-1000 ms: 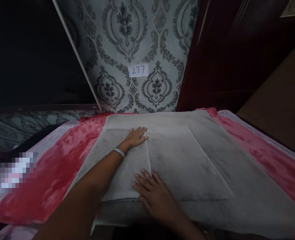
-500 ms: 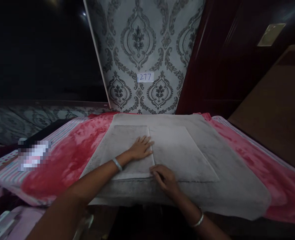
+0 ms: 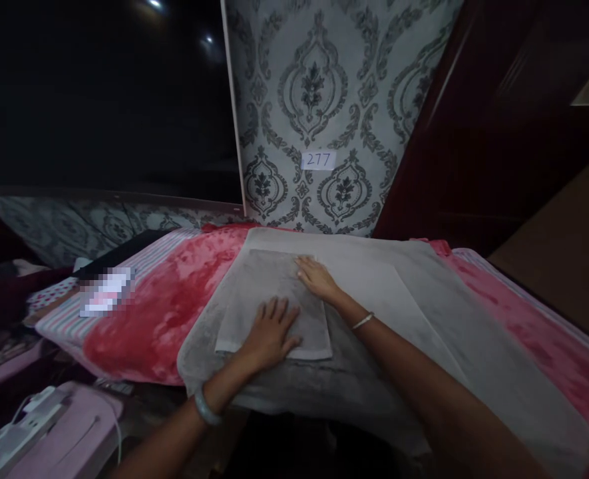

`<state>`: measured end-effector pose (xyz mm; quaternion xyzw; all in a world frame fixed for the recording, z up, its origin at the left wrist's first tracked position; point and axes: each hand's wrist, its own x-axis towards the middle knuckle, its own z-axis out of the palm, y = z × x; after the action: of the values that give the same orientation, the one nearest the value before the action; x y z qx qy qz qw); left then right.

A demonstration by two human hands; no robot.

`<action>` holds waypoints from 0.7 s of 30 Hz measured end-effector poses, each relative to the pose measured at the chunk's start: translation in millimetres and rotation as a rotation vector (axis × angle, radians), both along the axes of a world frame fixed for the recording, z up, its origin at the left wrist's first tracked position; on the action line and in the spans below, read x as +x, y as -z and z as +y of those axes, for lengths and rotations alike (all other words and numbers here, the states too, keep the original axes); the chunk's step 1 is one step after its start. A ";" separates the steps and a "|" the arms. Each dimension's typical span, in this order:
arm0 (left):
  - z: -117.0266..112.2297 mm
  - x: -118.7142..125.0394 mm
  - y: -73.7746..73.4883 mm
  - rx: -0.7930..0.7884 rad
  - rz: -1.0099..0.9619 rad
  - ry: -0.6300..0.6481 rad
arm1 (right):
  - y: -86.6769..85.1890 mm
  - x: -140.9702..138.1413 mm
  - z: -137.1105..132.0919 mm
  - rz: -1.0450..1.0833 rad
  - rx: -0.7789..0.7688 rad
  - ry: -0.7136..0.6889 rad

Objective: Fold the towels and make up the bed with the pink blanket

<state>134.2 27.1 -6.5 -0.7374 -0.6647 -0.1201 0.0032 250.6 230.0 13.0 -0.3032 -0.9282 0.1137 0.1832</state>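
Observation:
A thin grey cloth [image 3: 244, 293] lies flat, its left part folded into a rectangular panel with a pale crease down the right side. My left hand [image 3: 271, 329] rests palm-down on the near part of this panel, fingers spread. Farther back, my right hand [image 3: 317, 276] lies flat across the panel's upper right corner, fingers stretched out and holding nothing. To the right of the crease the lighter part of the cloth runs partly under my right forearm. Beneath everything is a larger grey plush blanket [image 3: 254, 396].
Red and pink plush bedding [image 3: 139, 332] shows on both sides of the blanket. A pink box [image 3: 74, 432] with a white power strip [image 3: 29, 422] stands at lower left. Behind are a dark television screen [image 3: 104, 100] and a patterned wall bearing a paper label [image 3: 319, 159].
My right hand has moved from the near edge of the crease to the far corner and flattened out. My left hand has slid nearer to me. The view has shifted left.

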 end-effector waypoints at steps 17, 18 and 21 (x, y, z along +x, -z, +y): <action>-20.6 -1.3 37.3 0.355 0.009 0.107 | 20.4 -44.7 12.3 -0.321 -0.040 -0.056; -22.1 -2.5 39.2 0.407 -0.010 0.103 | 18.8 -43.8 7.8 -0.330 -0.046 -0.056; -23.9 -6.3 44.4 0.582 -0.069 0.044 | 18.1 -32.1 -15.4 -0.331 -0.043 -0.120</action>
<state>127.9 3.2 -50.9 -0.7154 -0.5857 -0.3308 0.1893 218.5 214.7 -5.1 -0.2655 -0.9595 0.0928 0.0142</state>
